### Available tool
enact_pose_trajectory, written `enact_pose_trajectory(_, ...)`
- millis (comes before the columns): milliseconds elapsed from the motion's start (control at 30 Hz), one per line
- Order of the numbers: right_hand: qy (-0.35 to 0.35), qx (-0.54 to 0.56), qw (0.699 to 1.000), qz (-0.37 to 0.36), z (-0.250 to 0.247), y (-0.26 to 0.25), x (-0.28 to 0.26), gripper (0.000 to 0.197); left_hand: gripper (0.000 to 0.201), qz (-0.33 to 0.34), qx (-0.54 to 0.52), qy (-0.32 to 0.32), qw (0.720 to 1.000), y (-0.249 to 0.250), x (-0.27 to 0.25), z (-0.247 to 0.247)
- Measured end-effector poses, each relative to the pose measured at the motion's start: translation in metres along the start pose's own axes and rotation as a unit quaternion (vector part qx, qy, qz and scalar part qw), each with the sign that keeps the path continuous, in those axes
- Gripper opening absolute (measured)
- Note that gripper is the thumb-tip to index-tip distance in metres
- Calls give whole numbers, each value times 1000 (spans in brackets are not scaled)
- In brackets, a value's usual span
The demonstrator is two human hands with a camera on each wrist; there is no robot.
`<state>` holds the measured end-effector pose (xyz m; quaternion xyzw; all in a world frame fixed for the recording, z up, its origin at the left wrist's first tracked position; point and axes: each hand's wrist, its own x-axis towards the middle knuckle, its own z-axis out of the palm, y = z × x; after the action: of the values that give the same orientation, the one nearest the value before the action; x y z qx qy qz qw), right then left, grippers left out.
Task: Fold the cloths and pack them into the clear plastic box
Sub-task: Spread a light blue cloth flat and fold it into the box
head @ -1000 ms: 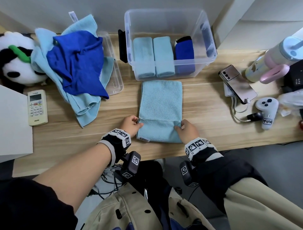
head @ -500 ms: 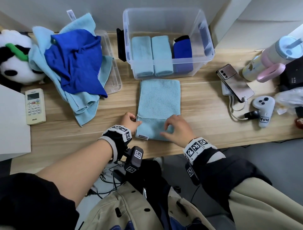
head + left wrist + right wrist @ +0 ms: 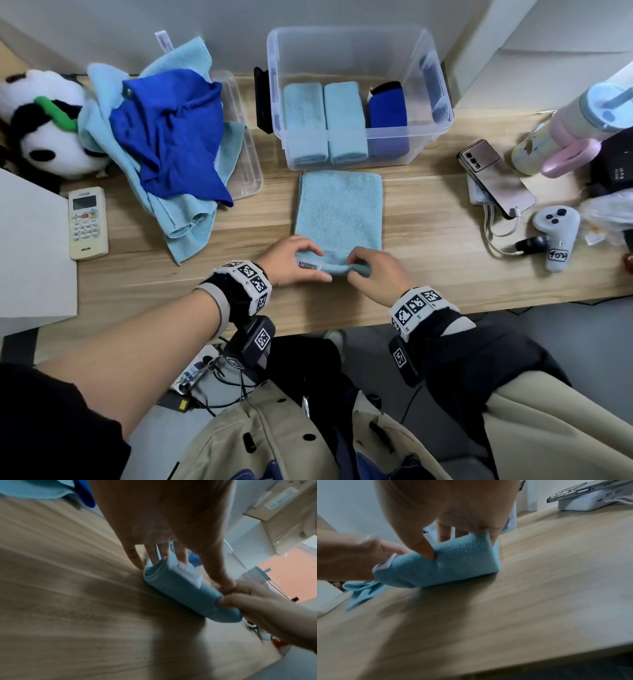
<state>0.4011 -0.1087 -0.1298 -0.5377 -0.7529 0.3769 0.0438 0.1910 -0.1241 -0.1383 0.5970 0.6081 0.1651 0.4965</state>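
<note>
A light blue cloth (image 3: 339, 209) lies as a long strip on the wooden desk, in front of the clear plastic box (image 3: 442, 99). Its near end is rolled up (image 3: 185, 592) (image 3: 453, 563). My left hand (image 3: 291, 260) grips the roll's left end by the white label. My right hand (image 3: 373, 270) pinches the right end, thumb pressed into the fabric. Inside the box lie two rolled light blue cloths (image 3: 323, 123) and a dark blue one (image 3: 388, 116).
A heap of unfolded light blue and dark blue cloths (image 3: 168, 133) sits at the back left on the box lid (image 3: 243, 154). A remote (image 3: 87, 222), a plush panda (image 3: 44, 120), a phone (image 3: 495, 178), a controller (image 3: 556, 236) and a bottle (image 3: 575, 126) ring the work area.
The cloth's near end, folded flat a second ago, is now rolled up. Both hands moved inward from the strip's side edges onto the roll.
</note>
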Motion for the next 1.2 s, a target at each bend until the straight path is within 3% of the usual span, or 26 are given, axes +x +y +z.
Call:
enact_pose_trajectory(100, 6, 43, 999, 19, -11, -3, 3, 9, 43, -22, 28, -39, 999, -7, 3, 1)
enact_pose_trajectory(233, 53, 127, 988, 67, -17, 8, 8, 18, 19, -53, -16, 44, 998, -19, 6, 1)
enact_pose_trajectory(367, 38, 134, 985, 99, -14, 26, 4, 30, 27, -80, -75, 88, 990, -28, 10, 1)
enact_pose_trajectory(533, 57, 186, 973, 127, -7, 32, 4, 38, 30, -110, -131, 98, 980, -31, 12, 3)
enact_pose_trajectory(733, 55, 115, 978, 164, -3, 31, 7, 32, 36, -153, -134, 111, 973, -31, 18, 4)
enact_pose_trajectory(933, 45, 42, 976, 208, 0, 28, 11, 26, 15, -183, -55, 108, 976, -31, 24, 5)
enact_pose_trajectory(1200, 47, -9, 971, 234, 2, 21, 21, 25, 23, -221, 49, 120, 967, -23, 30, 6)
